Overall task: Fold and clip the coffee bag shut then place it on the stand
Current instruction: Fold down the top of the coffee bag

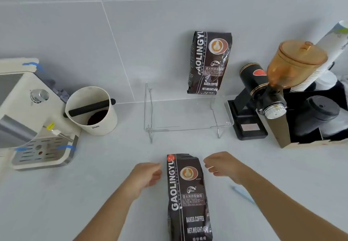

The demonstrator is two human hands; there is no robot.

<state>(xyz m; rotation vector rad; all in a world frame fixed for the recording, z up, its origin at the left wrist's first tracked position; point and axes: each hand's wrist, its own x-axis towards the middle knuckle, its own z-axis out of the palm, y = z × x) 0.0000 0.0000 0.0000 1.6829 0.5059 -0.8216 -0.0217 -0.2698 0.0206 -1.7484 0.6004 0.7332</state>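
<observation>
— Both hands are out over the counter (113, 193): the left hand (146, 174) on one side of the bag (188, 199), the right hand (223, 166) on the other. Neither has hold of anything.

— How do the fingers sit?

— Loosely curled, half open. The left fingertips are just beside the bag's upper left edge, close enough that I can't tell whether they touch it. The right hand is near the upper right corner with a clear gap.

— And the bag itself?

— Lying flat, label up, its top end pointing away from the person and sitting between the two hands. The top looks a little ragged, not rolled down, and I see no clip on it.

— So nothing is done yet?

— By my reading, no. Folding, clipping and placing are all left. A thin pale blue thing (243, 194) lies on the counter past the right forearm; it may be the clip, but it's too blurred to say.

— Where does the bag go?

— On the clear stand (186, 126) by the wall, well beyond the hands. A second bag (210, 62) stands upright at its back right, leaning on the wall; the near part of the shelf is free.
</observation>
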